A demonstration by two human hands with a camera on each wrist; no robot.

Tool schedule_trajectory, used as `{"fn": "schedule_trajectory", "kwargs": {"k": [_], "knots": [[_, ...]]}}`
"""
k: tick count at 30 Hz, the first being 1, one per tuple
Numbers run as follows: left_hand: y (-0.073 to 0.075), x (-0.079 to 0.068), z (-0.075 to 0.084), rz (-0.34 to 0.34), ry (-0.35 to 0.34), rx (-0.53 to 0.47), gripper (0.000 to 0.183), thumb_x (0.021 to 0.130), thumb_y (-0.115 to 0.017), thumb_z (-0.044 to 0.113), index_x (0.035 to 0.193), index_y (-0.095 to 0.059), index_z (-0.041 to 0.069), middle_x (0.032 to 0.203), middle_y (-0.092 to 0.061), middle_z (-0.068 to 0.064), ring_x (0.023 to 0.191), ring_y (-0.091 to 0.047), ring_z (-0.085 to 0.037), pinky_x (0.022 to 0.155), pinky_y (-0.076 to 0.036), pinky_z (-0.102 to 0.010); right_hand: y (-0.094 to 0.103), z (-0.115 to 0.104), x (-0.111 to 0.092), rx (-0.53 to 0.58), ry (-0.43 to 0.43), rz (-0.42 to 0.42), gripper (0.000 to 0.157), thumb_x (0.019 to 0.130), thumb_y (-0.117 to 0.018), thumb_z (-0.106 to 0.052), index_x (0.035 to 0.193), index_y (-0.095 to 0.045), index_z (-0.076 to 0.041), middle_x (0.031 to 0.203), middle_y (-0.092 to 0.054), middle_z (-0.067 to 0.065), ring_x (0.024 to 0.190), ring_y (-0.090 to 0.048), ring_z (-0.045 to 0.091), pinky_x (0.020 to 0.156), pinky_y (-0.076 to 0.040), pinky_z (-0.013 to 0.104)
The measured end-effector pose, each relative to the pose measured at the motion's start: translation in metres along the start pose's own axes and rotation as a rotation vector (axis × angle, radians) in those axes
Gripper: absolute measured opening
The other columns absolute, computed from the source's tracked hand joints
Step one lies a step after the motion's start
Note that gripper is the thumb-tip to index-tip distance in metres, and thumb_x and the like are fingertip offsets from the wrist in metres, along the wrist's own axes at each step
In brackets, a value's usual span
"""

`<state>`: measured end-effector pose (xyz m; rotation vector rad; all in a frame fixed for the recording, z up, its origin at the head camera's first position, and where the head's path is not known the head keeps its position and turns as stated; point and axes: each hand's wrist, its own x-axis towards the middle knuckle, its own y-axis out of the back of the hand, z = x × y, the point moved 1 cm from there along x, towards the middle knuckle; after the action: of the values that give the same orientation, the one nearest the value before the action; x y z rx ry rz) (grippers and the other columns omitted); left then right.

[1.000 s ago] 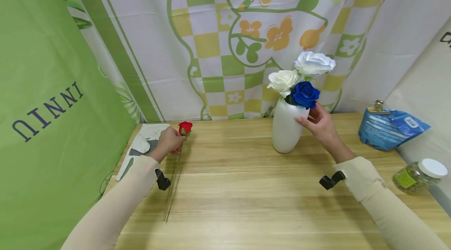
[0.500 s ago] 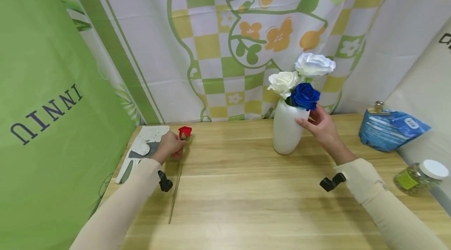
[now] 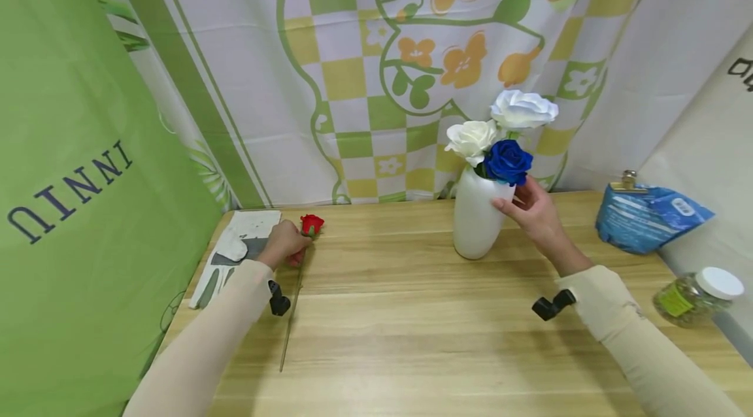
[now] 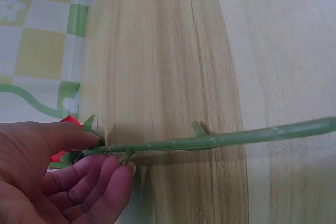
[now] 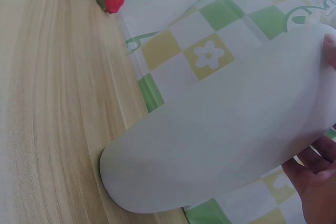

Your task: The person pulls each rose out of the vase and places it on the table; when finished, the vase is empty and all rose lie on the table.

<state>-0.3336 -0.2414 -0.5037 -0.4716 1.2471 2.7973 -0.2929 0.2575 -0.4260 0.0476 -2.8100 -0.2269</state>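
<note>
At the left of the head view my left hand (image 3: pixel 285 244) pinches a red rose (image 3: pixel 312 225) just below its bloom. The rose's long green stem (image 4: pixel 226 140) slants back toward me over the table, thumb and fingertips meeting on it in the left wrist view. Farther right stands a white vase (image 3: pixel 475 217), upright on the table. My right hand (image 3: pixel 536 216) grips it near the neck, thumb in front and fingers behind. A white rose (image 3: pixel 470 141), a pale bluish-white rose (image 3: pixel 522 110) and a dark blue rose (image 3: pixel 507 162) stand in the vase.
Grey-and-white gloves (image 3: pixel 232 253) lie at the table's left edge, beside my left hand. A clipped blue bag (image 3: pixel 647 217) and a white-lidded jar (image 3: pixel 697 296) stand at the right. A patterned curtain (image 3: pixel 365 77) hangs behind the table.
The red rose has shifted slightly right and down in the head view, and its bloom leans more to the right. My right hand keeps its hold on the vase.
</note>
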Motion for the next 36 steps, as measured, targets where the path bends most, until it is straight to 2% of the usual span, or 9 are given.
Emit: {"fn": "schedule_trajectory", "kwargs": {"k": [4, 12, 17, 21, 25, 28, 30, 33, 36], "knots": [[0.0, 0.001, -0.001, -0.009, 0.03, -0.036, 0.035, 0.086, -0.064, 0.012, 0.053, -0.058, 0.005, 0.043, -0.056, -0.003, 0.035, -0.059, -0.014, 0.044, -0.059, -0.034, 0.0, 0.0, 0.0, 0.006, 0.003, 0.004, 0.058, 0.091, -0.07, -0.002, 0.144, -0.049, -0.015, 0.121, -0.061, -0.021, 0.113, -0.058, -0.005, 0.091, -0.049, 0.005], [0.004, 0.002, -0.001, -0.024, 0.058, 0.05, 0.036, 0.089, -0.069, 0.022, 0.06, -0.067, 0.001, 0.047, -0.061, -0.005, 0.04, -0.062, -0.017, 0.047, -0.059, -0.035, -0.001, 0.001, 0.0, 0.024, 0.018, 0.003, 0.057, 0.092, -0.069, -0.001, 0.143, -0.05, -0.015, 0.121, -0.061, -0.02, 0.113, -0.059, -0.004, 0.091, -0.049, 0.005], [0.01, 0.0, 0.003, 0.028, 0.005, 0.308, 0.042, 0.089, -0.072, 0.036, 0.057, -0.062, 0.01, 0.05, -0.056, -0.001, 0.045, -0.055, -0.015, 0.043, -0.046, -0.028, -0.001, 0.0, -0.001, 0.017, 0.004, 0.005, 0.059, 0.092, -0.069, -0.002, 0.146, -0.048, -0.015, 0.122, -0.06, -0.021, 0.113, -0.057, -0.006, 0.091, -0.049, 0.004], [0.015, -0.006, 0.013, 0.128, -0.05, 0.489, 0.049, 0.085, -0.073, 0.052, 0.059, -0.05, 0.016, 0.06, -0.047, 0.0, 0.054, -0.045, -0.016, 0.043, -0.036, -0.03, -0.001, -0.001, 0.0, -0.003, 0.001, 0.006, 0.059, 0.092, -0.07, -0.003, 0.145, -0.048, -0.015, 0.122, -0.06, -0.022, 0.113, -0.057, -0.006, 0.091, -0.049, 0.004], [0.024, -0.013, 0.033, 0.203, -0.106, 0.511, 0.056, 0.084, -0.072, 0.057, 0.055, -0.046, 0.017, 0.056, -0.041, 0.002, 0.051, -0.037, -0.015, 0.042, -0.031, -0.029, -0.001, 0.001, 0.0, -0.033, -0.003, -0.004, 0.059, 0.092, -0.07, -0.004, 0.145, -0.048, -0.015, 0.121, -0.059, -0.023, 0.112, -0.057, -0.007, 0.091, -0.048, 0.003], [0.03, -0.017, 0.057, 0.242, -0.188, 0.432, 0.051, 0.087, -0.07, 0.053, 0.056, -0.053, 0.017, 0.05, -0.043, 0.005, 0.047, -0.037, -0.012, 0.042, -0.029, -0.026, 0.0, 0.001, 0.0, -0.044, 0.001, -0.001, 0.059, 0.092, -0.069, -0.003, 0.145, -0.048, -0.016, 0.121, -0.058, -0.024, 0.112, -0.056, -0.008, 0.09, -0.048, 0.003], [0.029, -0.019, 0.074, 0.262, -0.265, 0.36, 0.042, 0.088, -0.069, 0.049, 0.062, -0.063, 0.016, 0.052, -0.052, 0.005, 0.047, -0.043, -0.011, 0.044, -0.033, -0.025, 0.0, 0.001, 0.0, -0.049, 0.004, 0.005, 0.058, 0.092, -0.069, -0.003, 0.145, -0.048, -0.017, 0.121, -0.058, -0.024, 0.112, -0.056, -0.008, 0.09, -0.048, 0.003], [0.022, -0.021, 0.101, 0.28, -0.372, 0.287, 0.029, 0.09, -0.067, 0.04, 0.079, -0.074, 0.015, 0.068, -0.07, 0.0, 0.054, -0.055, -0.013, 0.05, -0.045, -0.027, 0.0, 0.002, 0.0, -0.052, 0.003, 0.012, 0.056, 0.091, -0.07, -0.004, 0.142, -0.05, -0.019, 0.12, -0.058, -0.024, 0.111, -0.056, -0.008, 0.089, -0.048, 0.002], [0.01, -0.024, 0.128, 0.271, -0.452, 0.243, 0.024, 0.091, -0.064, 0.033, 0.088, -0.077, 0.013, 0.084, -0.076, -0.005, 0.057, -0.057, -0.015, 0.054, -0.049, -0.028, -0.001, 0.001, 0.001, -0.042, -0.001, 0.012, 0.056, 0.091, -0.071, -0.003, 0.141, -0.051, -0.018, 0.12, -0.059, -0.024, 0.111, -0.057, -0.008, 0.089, -0.048, 0.003]]}}
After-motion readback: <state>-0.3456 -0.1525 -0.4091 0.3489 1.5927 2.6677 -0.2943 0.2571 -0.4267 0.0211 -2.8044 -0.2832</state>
